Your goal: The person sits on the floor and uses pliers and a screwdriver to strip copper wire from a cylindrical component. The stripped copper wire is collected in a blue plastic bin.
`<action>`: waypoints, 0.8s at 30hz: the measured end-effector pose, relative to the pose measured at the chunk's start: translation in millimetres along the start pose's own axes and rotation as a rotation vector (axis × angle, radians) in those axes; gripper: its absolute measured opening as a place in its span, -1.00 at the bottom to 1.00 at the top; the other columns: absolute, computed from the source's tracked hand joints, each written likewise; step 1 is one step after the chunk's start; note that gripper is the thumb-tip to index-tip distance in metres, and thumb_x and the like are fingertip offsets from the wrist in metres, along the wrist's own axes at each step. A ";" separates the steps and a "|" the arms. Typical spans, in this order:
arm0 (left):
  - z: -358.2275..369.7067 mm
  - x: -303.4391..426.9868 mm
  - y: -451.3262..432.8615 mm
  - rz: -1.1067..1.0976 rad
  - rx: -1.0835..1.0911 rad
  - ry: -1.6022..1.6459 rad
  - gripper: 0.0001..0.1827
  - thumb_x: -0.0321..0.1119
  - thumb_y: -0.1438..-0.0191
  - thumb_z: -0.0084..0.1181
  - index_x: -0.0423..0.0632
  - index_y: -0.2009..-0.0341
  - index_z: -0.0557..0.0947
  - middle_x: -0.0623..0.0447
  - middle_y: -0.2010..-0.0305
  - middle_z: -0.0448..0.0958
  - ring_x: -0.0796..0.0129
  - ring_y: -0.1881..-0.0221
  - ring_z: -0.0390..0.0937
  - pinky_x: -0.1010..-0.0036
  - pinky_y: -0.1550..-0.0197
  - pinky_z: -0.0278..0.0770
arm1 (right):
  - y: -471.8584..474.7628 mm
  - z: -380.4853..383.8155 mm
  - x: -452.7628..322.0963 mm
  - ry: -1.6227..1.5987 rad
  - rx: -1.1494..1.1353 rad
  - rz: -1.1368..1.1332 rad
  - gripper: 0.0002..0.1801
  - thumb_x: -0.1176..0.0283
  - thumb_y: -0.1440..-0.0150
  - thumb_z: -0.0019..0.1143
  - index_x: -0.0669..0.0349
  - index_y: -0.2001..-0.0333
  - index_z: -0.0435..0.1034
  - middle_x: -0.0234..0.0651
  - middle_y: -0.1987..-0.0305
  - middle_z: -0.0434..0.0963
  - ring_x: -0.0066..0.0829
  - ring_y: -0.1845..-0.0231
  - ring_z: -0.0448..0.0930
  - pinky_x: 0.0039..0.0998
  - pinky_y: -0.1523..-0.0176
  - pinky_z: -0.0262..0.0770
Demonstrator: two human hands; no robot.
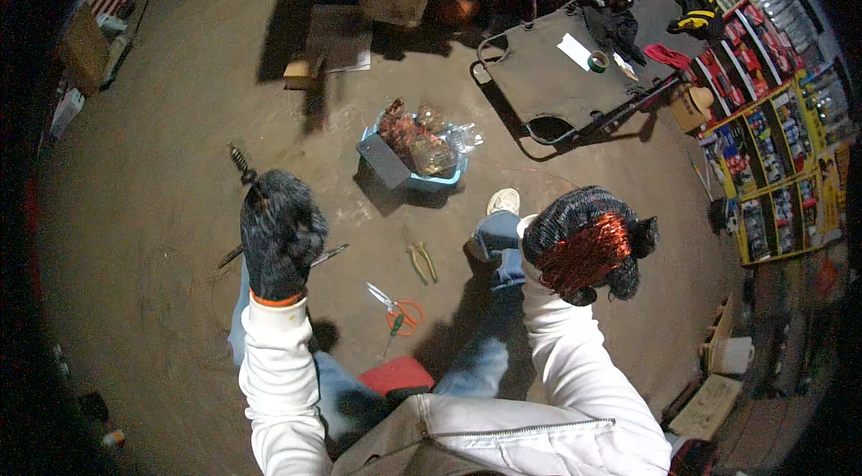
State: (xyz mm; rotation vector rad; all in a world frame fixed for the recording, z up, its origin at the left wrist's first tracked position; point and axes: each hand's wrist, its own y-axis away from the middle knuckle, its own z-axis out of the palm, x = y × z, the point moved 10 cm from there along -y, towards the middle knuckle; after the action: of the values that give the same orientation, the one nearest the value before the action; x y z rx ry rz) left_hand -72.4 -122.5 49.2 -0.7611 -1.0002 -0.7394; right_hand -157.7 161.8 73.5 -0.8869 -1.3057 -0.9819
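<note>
My right hand (pixel 584 243), in a dark knitted glove, holds a bundle of fine copper-coloured wire (pixel 587 259). A thin strand stretches from near this hand towards a light-blue plastic basin (pixel 434 184). My left hand (pixel 283 233), also gloved, is curled with its back towards me; whatever its fingers enclose is hidden. Just beyond it a dark coil-spring part (pixel 238 161) shows, and a thin dark rod (pixel 330 254) sticks out at its side. Between my legs lie pliers (pixel 422 262) with yellowish handles, orange-handled scissors (pixel 403 314) and a green-handled screwdriver (pixel 396 324).
Tangled copper-coloured wire (pixel 399 126), clear plastic containers (pixel 465 138) and a dark flat block (pixel 384 161) fill the basin. A folding cot (pixel 532 72) stands ahead right, holding a tape roll (pixel 597 61). Stocked shelves (pixel 761 119) line the right. A red object (pixel 397 375) sits below me.
</note>
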 end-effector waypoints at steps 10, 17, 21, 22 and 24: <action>126.0 52.2 19.0 0.273 -0.417 -0.310 -0.60 -0.40 -0.08 0.02 -0.13 -0.06 0.45 -0.08 -0.03 0.46 0.22 0.07 0.49 0.39 -0.01 0.37 | -19.3 -5.3 -6.3 1.606 -0.259 0.499 -0.86 0.31 0.15 0.22 0.02 0.44 0.48 -0.53 0.54 0.49 -0.56 0.53 0.44 -0.40 0.44 0.41; 117.9 19.8 21.8 -0.096 -0.368 -0.068 -0.71 -0.40 -0.05 0.12 -0.18 0.10 0.53 0.01 0.24 0.58 0.42 0.23 0.53 0.47 0.14 0.45 | -29.2 -6.8 0.7 1.422 -0.092 0.429 -0.85 0.26 0.07 0.14 0.03 0.56 0.40 -0.49 0.62 0.41 -0.54 0.59 0.39 -0.43 0.49 0.35; 129.4 26.3 26.8 -0.177 -0.478 0.231 -0.75 -0.58 0.08 0.21 -0.23 0.23 0.55 -0.02 0.29 0.55 0.32 0.23 0.52 0.46 0.16 0.50 | -30.7 -9.8 13.5 1.431 -0.052 0.433 -0.77 0.23 0.02 0.10 0.04 0.63 0.35 -0.47 0.66 0.37 -0.53 0.63 0.35 -0.45 0.51 0.32; 130.4 19.9 29.9 -0.263 -0.475 0.251 -0.75 -0.59 0.12 0.24 -0.26 0.27 0.55 -0.04 0.31 0.54 0.29 0.23 0.52 0.45 0.16 0.51 | -31.9 -6.4 12.7 1.349 -0.039 0.379 -0.75 0.22 0.00 0.09 0.04 0.65 0.33 -0.46 0.68 0.36 -0.52 0.64 0.35 -0.45 0.52 0.31; 134.1 20.3 31.5 -0.270 -0.479 0.302 -0.75 -0.59 0.14 0.26 -0.25 0.28 0.56 -0.03 0.30 0.54 0.30 0.23 0.52 0.44 0.16 0.52 | -31.4 -6.4 14.0 1.345 -0.033 0.365 -0.73 0.22 -0.02 0.07 0.05 0.64 0.33 -0.45 0.67 0.35 -0.51 0.63 0.35 -0.45 0.50 0.31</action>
State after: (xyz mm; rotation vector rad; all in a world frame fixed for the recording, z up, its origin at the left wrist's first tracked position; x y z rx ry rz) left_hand -99.2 1.3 106.9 -0.8983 -0.6600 -1.3167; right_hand -184.7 143.7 86.5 -0.2816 0.0200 -0.9806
